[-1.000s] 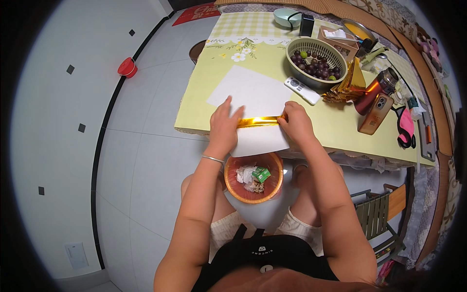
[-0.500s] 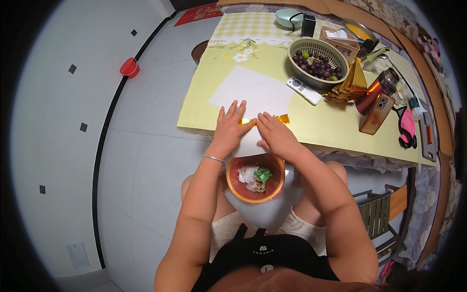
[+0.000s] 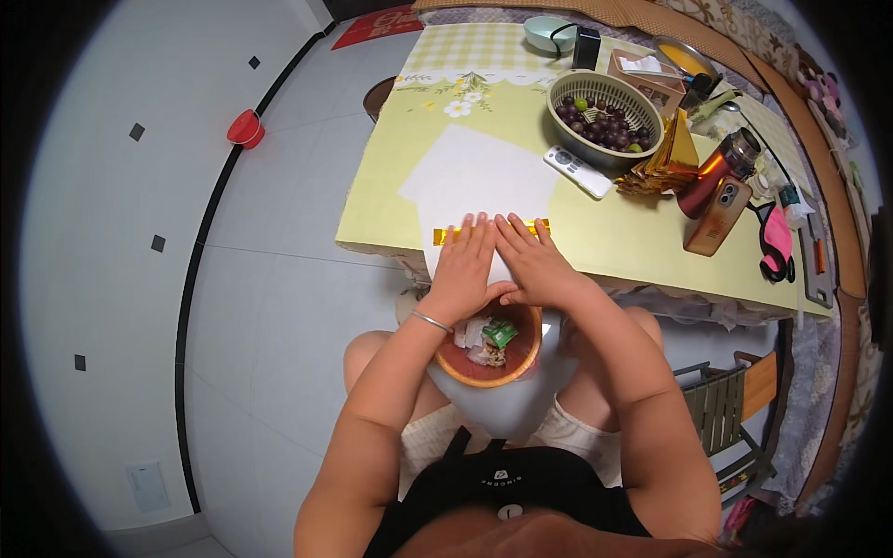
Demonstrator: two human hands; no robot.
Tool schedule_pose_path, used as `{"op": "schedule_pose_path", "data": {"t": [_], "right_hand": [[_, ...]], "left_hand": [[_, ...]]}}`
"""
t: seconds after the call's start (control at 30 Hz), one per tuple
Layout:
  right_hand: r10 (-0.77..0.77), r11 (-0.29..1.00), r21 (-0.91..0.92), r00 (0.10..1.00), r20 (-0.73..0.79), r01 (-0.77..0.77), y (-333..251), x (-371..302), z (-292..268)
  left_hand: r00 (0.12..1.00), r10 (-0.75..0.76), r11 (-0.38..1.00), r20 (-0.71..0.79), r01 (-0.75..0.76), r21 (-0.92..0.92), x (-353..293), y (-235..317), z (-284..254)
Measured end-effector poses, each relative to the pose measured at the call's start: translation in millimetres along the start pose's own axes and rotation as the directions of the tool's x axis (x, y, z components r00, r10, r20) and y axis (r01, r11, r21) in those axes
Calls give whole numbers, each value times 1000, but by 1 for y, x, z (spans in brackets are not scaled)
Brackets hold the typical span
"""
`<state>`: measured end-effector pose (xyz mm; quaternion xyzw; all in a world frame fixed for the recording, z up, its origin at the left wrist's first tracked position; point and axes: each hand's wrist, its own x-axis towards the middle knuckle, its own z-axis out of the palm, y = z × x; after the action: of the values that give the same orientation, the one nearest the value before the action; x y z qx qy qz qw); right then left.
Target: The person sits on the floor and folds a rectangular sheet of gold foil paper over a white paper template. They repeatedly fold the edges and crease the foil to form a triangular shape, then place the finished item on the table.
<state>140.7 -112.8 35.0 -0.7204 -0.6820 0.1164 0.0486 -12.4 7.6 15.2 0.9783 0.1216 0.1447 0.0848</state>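
Head view: both hands lie palm down over a gold strip [image 3: 439,236] on white paper [image 3: 474,177], at the near edge of a table [image 3: 377,177] with a pale green cloth. Left hand [image 3: 465,274]: flat, fingers extended and near one another, crossing the strip; grips nothing. Right hand [image 3: 538,268]: likewise flat, fingers straight across the strip, no grip on anything. Thumbs meet below the strip; index fingertips are just beside each other. Strip runs roughly crosswise; both ends show beyond the hands, the middle is mostly covered. Silver bangle [image 3: 431,322] on left wrist.

Bin [image 3: 488,382]: below the table edge, between the legs, rim orange, contents include white scraps and a green packet. On the table beyond the right hand: white remote [image 3: 578,171], next to a colander [image 3: 588,147] of dark grapes [image 3: 609,130]. Farther right: folded gold sheets [image 3: 672,166], red flask [image 3: 714,177], phone [image 3: 718,219] leaning by the flask, and a pink-and-black eye mask [image 3: 778,237]
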Motion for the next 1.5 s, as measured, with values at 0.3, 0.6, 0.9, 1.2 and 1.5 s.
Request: {"op": "schedule_pose_path", "data": {"t": [0.3, 0.6, 0.9, 1.2, 1.5], "right_hand": [[101, 993, 52, 994, 30, -102, 24, -25, -22], [122, 981, 168, 985, -119, -101, 40, -23, -22], [496, -88, 996, 866, 60, -19, 73, -13, -21], [455, -367, 898, 889, -53, 242, 74, -8, -31], [578, -53, 961, 793, -192, 272, 78, -1, -21]], "left_hand": [[956, -291, 944, 47, 279, 175, -21, -8, -8], [992, 19, 1000, -122, -16, 22, 7, 2, 4], [974, -44, 997, -221, 30, -65, 30, 9, 5], [936, -46, 998, -350, 25, -65, 47, 15, 11], [847, -160, 983, -508, 90, -160, 59, 7, -15]]}}
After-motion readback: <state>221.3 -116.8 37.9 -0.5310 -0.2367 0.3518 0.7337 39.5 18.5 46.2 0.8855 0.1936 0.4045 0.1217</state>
